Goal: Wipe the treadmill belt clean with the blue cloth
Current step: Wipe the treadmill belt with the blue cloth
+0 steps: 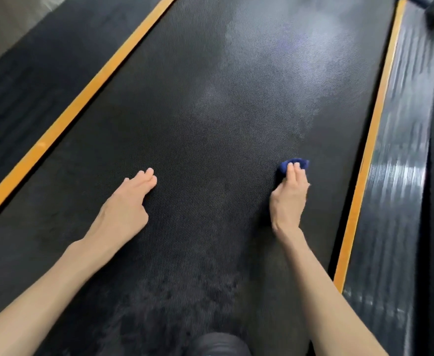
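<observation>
Right hand (289, 199) seemingly grips the mostly hidden blue cloth (295, 163) on the belt (210, 98); left hand (128, 204) rests open.

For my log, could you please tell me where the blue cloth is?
Head view: the blue cloth is gripped under the fingers of the right hand on the right of the belt, near the orange strip.

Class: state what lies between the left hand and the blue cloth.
Head view: only bare treadmill belt between the left hand and the blue cloth.
</observation>
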Tool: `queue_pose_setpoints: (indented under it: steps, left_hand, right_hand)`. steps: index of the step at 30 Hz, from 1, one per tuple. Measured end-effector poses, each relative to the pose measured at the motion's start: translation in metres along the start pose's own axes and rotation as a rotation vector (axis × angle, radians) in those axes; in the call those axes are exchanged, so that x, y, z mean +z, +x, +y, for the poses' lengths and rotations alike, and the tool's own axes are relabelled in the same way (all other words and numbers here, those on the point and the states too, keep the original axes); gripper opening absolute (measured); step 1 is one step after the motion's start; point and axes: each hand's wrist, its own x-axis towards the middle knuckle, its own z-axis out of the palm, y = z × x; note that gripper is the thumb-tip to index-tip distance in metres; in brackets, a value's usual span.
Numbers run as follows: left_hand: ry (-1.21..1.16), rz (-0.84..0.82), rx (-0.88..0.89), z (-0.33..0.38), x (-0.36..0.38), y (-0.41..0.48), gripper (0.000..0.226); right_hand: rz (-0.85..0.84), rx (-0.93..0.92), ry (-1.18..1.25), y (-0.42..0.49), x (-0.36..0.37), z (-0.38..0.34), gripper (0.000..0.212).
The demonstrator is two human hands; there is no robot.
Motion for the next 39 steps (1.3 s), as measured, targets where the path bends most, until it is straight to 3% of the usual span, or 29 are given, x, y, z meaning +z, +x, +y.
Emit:
queue_pose_setpoints:
  steps: [2, 5, 7, 9, 13, 16, 18, 22, 25, 27, 31, 34, 36, 39]
  left_hand:
    - [0.023, 0.032, -0.007, 0.003, 0.001, 0.001, 0.068]
    - [0.060, 0.062, 0.005, 0.000, 0.004, 0.003, 0.068]
    - [0.080, 0.057, 0.014, -0.003, 0.003, 0.003, 0.069]
    - [0.094, 0.056, 0.018, -0.004, 0.001, 0.003, 0.068]
    - [0.063, 0.044, 0.019, -0.001, -0.001, 0.002, 0.070]
    - [0.039, 0.054, 0.011, 0.001, 0.000, -0.001, 0.069]
    - [0.060, 0.072, 0.003, 0.004, 0.003, -0.002, 0.067]
    - [0.182, 0.068, 0.042, 0.007, 0.007, -0.001, 0.066]
    - [0.208, 0.088, 0.040, 0.008, 0.005, -0.003, 0.063]
    - [0.195, 0.111, 0.033, 0.009, 0.005, -0.005, 0.061]
    - [0.170, 0.075, 0.047, 0.016, 0.008, -0.005, 0.063]
    - [0.124, 0.067, 0.061, 0.023, 0.013, -0.009, 0.070]
    - [0.083, 0.061, 0.134, 0.035, 0.020, -0.014, 0.073]
    - [-0.002, 0.032, 0.198, 0.050, 0.033, -0.014, 0.077]
  right_hand:
    - [-0.133, -0.256, 0.071, -0.051, 0.014, -0.040, 0.047]
    - [-0.456, -0.797, 0.088, -0.142, 0.023, -0.085, 0.048]
    - [-0.519, -0.978, 0.055, -0.156, 0.024, -0.077, 0.054]
    - [-0.430, -0.917, 0.044, -0.120, 0.019, -0.049, 0.051]
    - [-0.170, -0.378, -0.030, -0.020, -0.012, 0.017, 0.053]
    - [-0.053, -0.022, 0.016, -0.002, -0.019, 0.018, 0.047]
    - [-0.064, -0.069, 0.088, -0.034, -0.003, -0.010, 0.042]
    - [-0.377, -0.670, 0.165, -0.143, 0.024, -0.058, 0.050]
    - [-0.451, -0.908, 0.110, -0.136, 0.017, -0.040, 0.056]
    - [-0.393, -0.757, 0.072, -0.098, 0.004, -0.016, 0.058]
    - [-0.144, -0.228, -0.008, 0.002, -0.033, 0.051, 0.051]
    - [-0.027, 0.033, 0.027, 0.019, -0.044, 0.064, 0.043]
    - [0.053, -0.022, 0.058, -0.021, -0.029, 0.049, 0.041]
    - [-0.229, -0.465, 0.092, -0.120, -0.014, 0.019, 0.046]
